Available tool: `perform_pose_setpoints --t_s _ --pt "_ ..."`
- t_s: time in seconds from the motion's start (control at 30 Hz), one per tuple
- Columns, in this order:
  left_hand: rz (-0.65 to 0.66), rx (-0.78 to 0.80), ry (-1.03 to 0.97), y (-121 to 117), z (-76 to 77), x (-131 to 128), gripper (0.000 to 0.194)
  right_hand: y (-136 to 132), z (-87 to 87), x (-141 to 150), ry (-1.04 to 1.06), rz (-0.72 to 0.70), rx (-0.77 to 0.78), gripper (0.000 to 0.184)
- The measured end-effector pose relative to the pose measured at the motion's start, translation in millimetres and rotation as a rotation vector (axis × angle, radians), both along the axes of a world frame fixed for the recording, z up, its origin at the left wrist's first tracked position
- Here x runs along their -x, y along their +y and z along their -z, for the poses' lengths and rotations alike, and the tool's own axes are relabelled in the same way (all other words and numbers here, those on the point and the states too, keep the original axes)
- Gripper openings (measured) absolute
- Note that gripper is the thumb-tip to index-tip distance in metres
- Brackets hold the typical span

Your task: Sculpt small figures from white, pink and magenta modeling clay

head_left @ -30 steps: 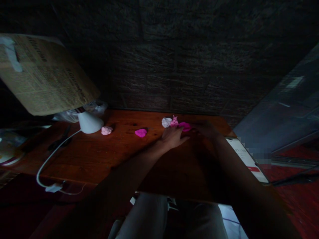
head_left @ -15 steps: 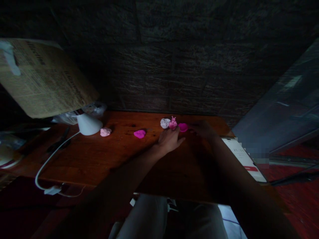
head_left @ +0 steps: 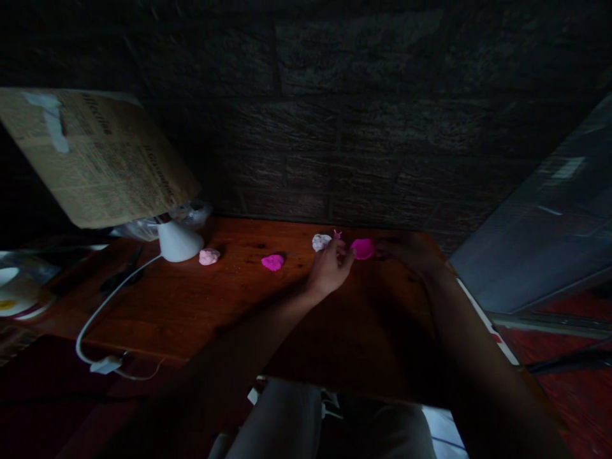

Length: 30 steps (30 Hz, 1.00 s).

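A flat, rounded piece of magenta modelling clay (head_left: 363,249) is between my two hands near the back of the table. My right hand (head_left: 404,250), deep in shadow, pinches its right edge. My left hand (head_left: 329,269) has thumb and fingers apart, with the thumb tip at the clay's left edge. Behind those fingers stands a small pink clay figure (head_left: 337,234), mostly hidden, with two thin points on top. A whitish clay lump (head_left: 321,242) lies just left of it. Farther left sit a second magenta lump (head_left: 273,262) and a pale pink lump (head_left: 209,256).
A lamp with a white base (head_left: 179,243) and a newspaper-covered shade (head_left: 105,166) stands at left, its cable (head_left: 90,319) hanging over the front edge. Dark scissors (head_left: 122,274) and a white cup (head_left: 14,293) lie beyond. A tablet-like device (head_left: 488,322) is at right; a brick wall rises behind.
The flat magenta piece has shifted slightly right and looks larger. My left thumb has come up to its edge, and my left fingers now cover more of the pink figure. The view has tilted slightly.
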State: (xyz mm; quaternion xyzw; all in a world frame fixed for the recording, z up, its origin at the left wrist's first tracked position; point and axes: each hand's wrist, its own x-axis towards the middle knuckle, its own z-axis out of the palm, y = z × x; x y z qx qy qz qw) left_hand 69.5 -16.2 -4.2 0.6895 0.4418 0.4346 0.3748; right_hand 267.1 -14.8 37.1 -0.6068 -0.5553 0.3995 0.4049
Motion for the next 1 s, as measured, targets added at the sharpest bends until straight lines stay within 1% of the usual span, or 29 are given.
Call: perform_pose_setpoints --t_s 0.07,0.1,0.17,0.3,0.47,0.63,0.8,1.0 --pt "0.070 0.169 -0.121 1.3 0.7 -2.7 0.017 -2.1 -1.5 2.5 -0.005 -0.068 -0.034 0.018" --pt "0.088 0.226 -0.169 1.9 0.8 -3.8 0.017 -3.0 -1.7 3.8 -0.010 -0.098 -0.051 0.020" --pt "0.089 0.276 -0.232 3.3 0.5 -4.9 0.019 -4.3 -1.6 6.4 -0.022 -0.145 -0.075 0.025" --pt "0.055 0.283 -0.243 5.2 0.5 -4.7 0.022 -3.7 0.3 10.7 -0.038 -0.198 -0.120 0.032" --pt "0.062 0.292 -0.225 5.9 0.9 -3.9 0.014 -0.6 3.5 15.2 -0.086 -0.246 -0.150 0.038" --pt "0.047 0.285 -0.230 7.6 1.0 -2.0 0.009 0.7 6.8 17.7 -0.065 -0.287 -0.154 0.039" --pt "0.066 0.263 -0.263 12.0 5.6 -1.0 0.008 2.2 10.5 18.3 -0.109 -0.285 -0.162 0.042" --pt "0.112 0.257 -0.270 17.0 11.8 -2.4 0.007 4.5 13.9 17.1 -0.124 -0.301 -0.161 0.038"
